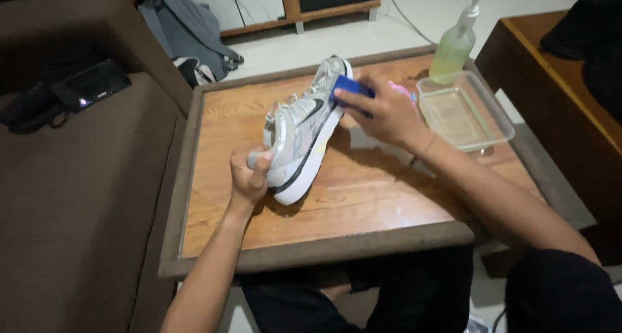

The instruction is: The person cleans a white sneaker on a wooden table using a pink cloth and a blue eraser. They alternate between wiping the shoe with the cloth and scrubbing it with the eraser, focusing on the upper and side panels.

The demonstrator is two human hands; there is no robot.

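Note:
A grey and white sneaker (301,129) with a dark side mark lies tilted on its side on the wooden table (363,203). My left hand (249,174) grips its heel end. My right hand (382,116) presses a blue sponge (346,87) against the shoe's side near the toe. A bit of pink object (403,90) shows just behind my right hand.
A clear rectangular dish (463,113) with liquid sits at the table's right, and a pump bottle of pale green liquid (457,45) stands behind it. A brown sofa (84,197) with a dark pouch (91,87) lies left. A grey backpack (188,32) rests on the floor.

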